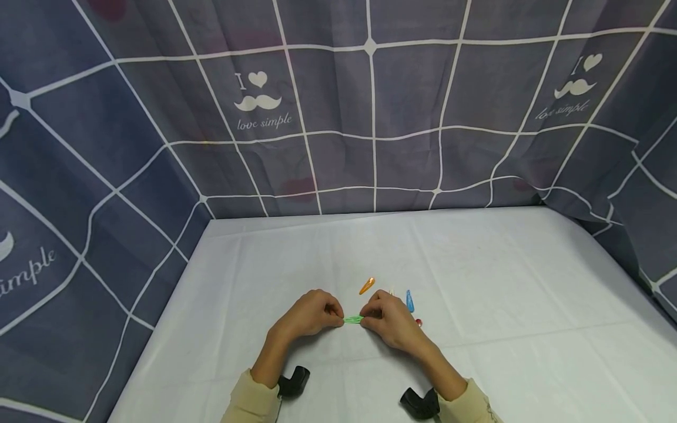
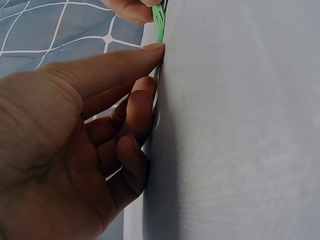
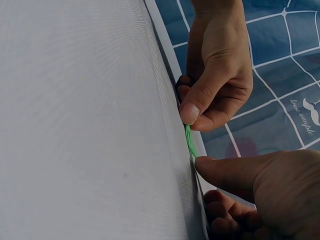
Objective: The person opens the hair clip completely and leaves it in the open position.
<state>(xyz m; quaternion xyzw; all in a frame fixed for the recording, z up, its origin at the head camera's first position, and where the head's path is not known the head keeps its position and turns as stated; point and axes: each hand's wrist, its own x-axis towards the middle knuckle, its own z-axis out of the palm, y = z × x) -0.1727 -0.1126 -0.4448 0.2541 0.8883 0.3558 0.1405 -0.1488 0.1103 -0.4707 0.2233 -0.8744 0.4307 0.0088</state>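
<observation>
My left hand (image 1: 312, 315) and right hand (image 1: 390, 320) face each other low over the white table. Between their fingertips runs a narrow green hair clip (image 1: 352, 319), pinched at its two ends. Lengthwise slits show along the green hair clip (image 2: 158, 21) in the left wrist view, where my left thumb and forefinger meet at its thin end. From the right wrist, my left hand (image 3: 217, 75) sits above and my right thumb (image 3: 220, 172) presses the lower end. Both ends of the clip are hidden by fingers.
An orange hair clip (image 1: 367, 286) lies beyond the hands. A blue hair clip (image 1: 409, 301) and a small red item (image 1: 419, 322) lie beside my right hand, which partly covers the red one. A dark gridded curtain (image 1: 338, 117) stands around the white table (image 1: 275, 252).
</observation>
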